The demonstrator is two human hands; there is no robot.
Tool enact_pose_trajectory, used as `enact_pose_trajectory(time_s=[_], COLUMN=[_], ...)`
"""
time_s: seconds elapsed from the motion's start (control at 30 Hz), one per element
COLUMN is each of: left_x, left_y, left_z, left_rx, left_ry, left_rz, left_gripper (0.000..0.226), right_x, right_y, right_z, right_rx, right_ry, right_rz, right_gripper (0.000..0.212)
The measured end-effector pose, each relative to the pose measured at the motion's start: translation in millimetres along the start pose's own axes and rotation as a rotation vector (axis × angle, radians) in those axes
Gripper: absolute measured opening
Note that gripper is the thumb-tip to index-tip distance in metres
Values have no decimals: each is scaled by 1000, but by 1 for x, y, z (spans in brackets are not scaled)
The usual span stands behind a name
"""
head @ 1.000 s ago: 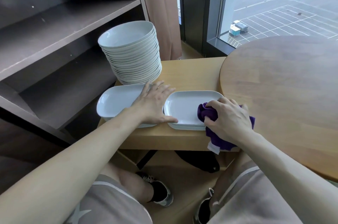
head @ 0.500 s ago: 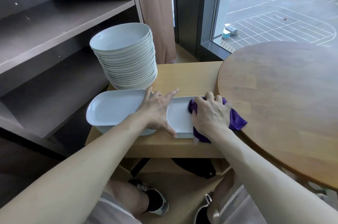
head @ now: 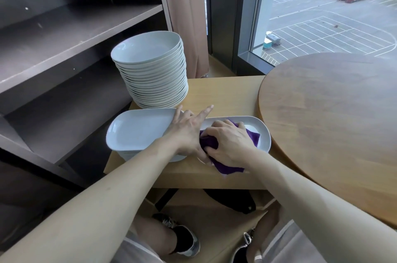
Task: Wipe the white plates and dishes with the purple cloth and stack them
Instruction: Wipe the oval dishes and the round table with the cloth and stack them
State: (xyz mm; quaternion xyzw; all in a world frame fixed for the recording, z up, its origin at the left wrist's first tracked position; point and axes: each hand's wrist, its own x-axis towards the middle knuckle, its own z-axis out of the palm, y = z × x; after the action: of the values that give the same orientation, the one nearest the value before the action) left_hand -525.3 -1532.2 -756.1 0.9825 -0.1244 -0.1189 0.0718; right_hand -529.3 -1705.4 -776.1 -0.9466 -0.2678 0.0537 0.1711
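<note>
Two white oblong dishes lie side by side on a small light wooden table (head: 227,90). The left dish (head: 137,131) tops a low stack. On the right dish (head: 263,131) my right hand (head: 229,142) grips a bunched purple cloth (head: 251,136) and presses it onto the dish's left part. My left hand (head: 187,131) rests with straight fingers across the gap between the two dishes, its thumb down at the right dish's near left edge. Behind them stands a tall stack of round white plates (head: 152,69).
A dark shelving unit (head: 71,43) fills the left. A round brown wooden table (head: 335,121) overlaps the small table's right side. A curtain (head: 184,11) and a window (head: 322,9) stand behind. My knees and shoes show below the table.
My right hand has slid the purple cloth leftward across the right dish, from its right end to its left part, beside my left hand. My left hand stays between the dishes.
</note>
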Motion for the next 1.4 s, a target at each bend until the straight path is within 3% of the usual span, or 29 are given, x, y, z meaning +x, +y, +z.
enact_pose_trajectory(time_s=[0.27,0.37,0.63,0.9,1.13,1.4], left_x=[0,2,2,2,0,-2], left_y=[-2,-1,-2,-3,0,2], left_z=[0,0,2,3,3,-1], left_rx=[62,67,64,40,-32,-36], left_ry=[-8,-5,7,19,25,-8], left_rz=[7,12,7,6,-7,-15], left_gripper=[159,158,157,161,163,157], right_x=[-34,-36,-11,16,11,3], right_y=[42,58,43,27,3,2], right_z=[-25,-33,-23,-32,-14,-27], right_rx=[-239,-330,-352,-43,216,259], right_ry=[19,79,113,-127,-27,-179], right_rz=[104,226,378,313,171,86], right_gripper=[35,31,33,52,45,47])
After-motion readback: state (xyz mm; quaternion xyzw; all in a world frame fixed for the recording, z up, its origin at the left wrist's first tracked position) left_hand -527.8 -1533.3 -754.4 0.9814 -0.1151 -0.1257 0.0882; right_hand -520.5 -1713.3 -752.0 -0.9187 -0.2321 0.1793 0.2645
